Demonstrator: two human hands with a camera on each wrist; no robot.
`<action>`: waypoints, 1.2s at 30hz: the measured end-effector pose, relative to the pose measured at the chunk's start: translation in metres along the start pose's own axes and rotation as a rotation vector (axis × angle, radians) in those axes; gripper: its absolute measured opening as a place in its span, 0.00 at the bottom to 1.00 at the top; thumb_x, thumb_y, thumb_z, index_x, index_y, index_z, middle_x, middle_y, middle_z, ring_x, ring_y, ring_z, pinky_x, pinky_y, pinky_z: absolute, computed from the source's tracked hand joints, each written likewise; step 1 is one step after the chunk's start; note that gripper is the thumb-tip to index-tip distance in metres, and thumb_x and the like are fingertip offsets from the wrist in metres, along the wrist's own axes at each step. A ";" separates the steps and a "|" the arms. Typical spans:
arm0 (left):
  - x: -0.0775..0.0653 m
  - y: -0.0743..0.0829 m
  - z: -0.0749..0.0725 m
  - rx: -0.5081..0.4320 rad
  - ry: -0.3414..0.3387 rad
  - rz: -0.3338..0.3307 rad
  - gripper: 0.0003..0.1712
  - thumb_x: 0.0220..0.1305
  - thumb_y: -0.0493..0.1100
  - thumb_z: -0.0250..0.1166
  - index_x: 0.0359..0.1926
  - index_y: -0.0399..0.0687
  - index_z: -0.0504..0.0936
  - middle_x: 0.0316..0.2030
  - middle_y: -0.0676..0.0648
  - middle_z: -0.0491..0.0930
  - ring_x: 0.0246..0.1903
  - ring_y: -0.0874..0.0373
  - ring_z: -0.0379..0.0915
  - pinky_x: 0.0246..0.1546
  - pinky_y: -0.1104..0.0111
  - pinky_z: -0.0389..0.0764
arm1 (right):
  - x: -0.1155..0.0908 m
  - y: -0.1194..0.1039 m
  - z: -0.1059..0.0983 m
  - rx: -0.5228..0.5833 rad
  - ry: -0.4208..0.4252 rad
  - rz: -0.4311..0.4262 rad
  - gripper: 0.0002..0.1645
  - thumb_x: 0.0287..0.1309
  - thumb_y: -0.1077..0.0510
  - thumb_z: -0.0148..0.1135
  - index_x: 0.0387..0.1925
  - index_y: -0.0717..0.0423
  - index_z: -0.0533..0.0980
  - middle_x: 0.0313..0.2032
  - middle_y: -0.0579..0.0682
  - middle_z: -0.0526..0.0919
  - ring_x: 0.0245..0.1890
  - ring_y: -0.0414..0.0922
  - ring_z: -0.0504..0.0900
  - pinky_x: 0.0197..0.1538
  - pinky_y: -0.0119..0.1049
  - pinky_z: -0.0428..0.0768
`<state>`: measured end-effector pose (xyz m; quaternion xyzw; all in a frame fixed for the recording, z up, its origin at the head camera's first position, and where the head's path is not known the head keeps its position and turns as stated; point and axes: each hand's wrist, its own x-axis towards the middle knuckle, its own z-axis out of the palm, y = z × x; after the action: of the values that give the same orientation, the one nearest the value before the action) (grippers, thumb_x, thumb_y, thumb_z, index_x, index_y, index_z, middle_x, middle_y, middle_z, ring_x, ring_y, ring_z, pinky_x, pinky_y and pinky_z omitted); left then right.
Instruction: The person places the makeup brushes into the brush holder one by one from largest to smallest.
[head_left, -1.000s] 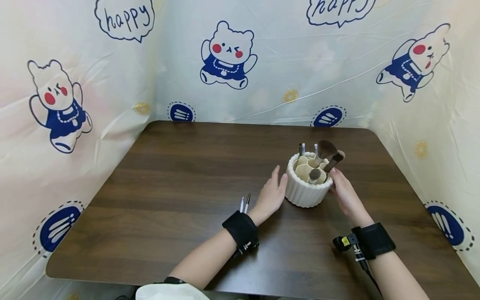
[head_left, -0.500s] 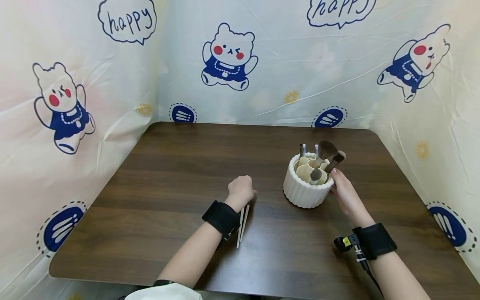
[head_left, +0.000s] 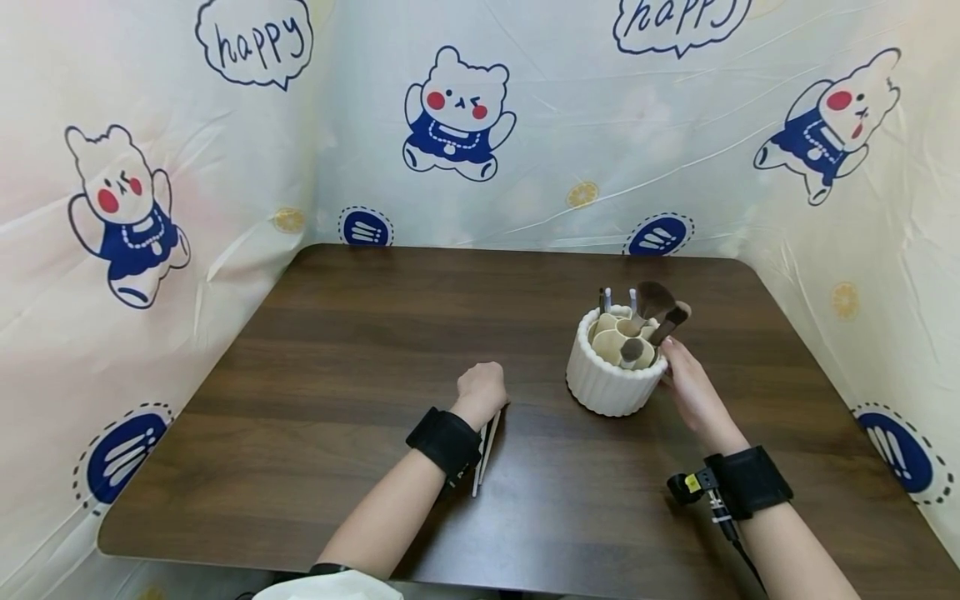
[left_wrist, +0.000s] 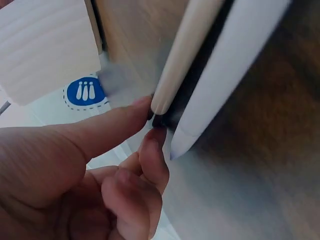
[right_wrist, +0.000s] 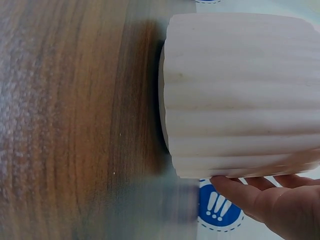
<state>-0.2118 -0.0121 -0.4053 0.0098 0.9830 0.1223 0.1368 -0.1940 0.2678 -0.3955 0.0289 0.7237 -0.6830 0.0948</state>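
Note:
Low over the table, my left hand (head_left: 482,388) has its fingers curled. In the left wrist view its thumb and a finger pinch the dark end of a thin pale-handled brush (left_wrist: 186,57). Close beside that lies a slim white stick (left_wrist: 227,75) with a pointed end. Both extend toward the near edge in the head view. A white ribbed brush holder (head_left: 615,382) stands upright to the right. My right hand (head_left: 693,387) touches its right side; in the right wrist view the fingers (right_wrist: 232,192) lie fairly straight along the wall.
Inside the holder, several makeup brushes, such as a wide dark one (head_left: 654,300), rise from cream-coloured compartments. The brown wooden table (head_left: 360,350) is bordered by a printed curtain (head_left: 562,125). A cable (head_left: 738,550) runs from the right wrist camera.
My left hand has left the holder's left side, moved left and toward me, and curled onto the thin brush. The holder shifted slightly left at first. The right hand stays put.

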 end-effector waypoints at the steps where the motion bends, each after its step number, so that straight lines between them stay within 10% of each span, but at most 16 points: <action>1: 0.000 0.000 0.000 -0.016 -0.001 0.006 0.08 0.58 0.44 0.69 0.31 0.42 0.84 0.22 0.47 0.80 0.17 0.57 0.69 0.20 0.69 0.70 | 0.000 0.000 0.000 0.001 0.001 0.000 0.38 0.74 0.45 0.22 0.73 0.63 0.29 0.75 0.62 0.31 0.74 0.57 0.36 0.73 0.59 0.43; 14: 0.001 -0.003 -0.006 -0.292 0.013 0.107 0.14 0.61 0.38 0.64 0.20 0.41 0.74 0.11 0.51 0.60 0.13 0.59 0.59 0.19 0.71 0.61 | 0.001 0.000 0.001 0.000 0.018 0.022 0.39 0.74 0.45 0.23 0.73 0.63 0.28 0.75 0.61 0.30 0.75 0.57 0.35 0.73 0.59 0.43; 23: 0.006 0.003 -0.034 -0.441 0.063 0.108 0.21 0.64 0.42 0.62 0.14 0.40 0.80 0.18 0.43 0.82 0.11 0.62 0.61 0.16 0.74 0.59 | 0.000 0.000 0.001 -0.002 0.019 0.015 0.38 0.74 0.45 0.23 0.73 0.63 0.28 0.75 0.61 0.29 0.75 0.57 0.34 0.73 0.60 0.43; 36: 0.005 0.037 -0.073 -0.899 0.652 0.401 0.10 0.64 0.40 0.62 0.40 0.37 0.83 0.36 0.41 0.86 0.36 0.52 0.83 0.38 0.67 0.82 | 0.000 0.001 0.001 -0.003 0.021 0.006 0.39 0.74 0.43 0.23 0.73 0.62 0.29 0.75 0.61 0.30 0.75 0.58 0.34 0.73 0.60 0.42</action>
<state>-0.2367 0.0067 -0.3297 0.0983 0.8050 0.5471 -0.2073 -0.1941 0.2668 -0.3965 0.0383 0.7254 -0.6814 0.0892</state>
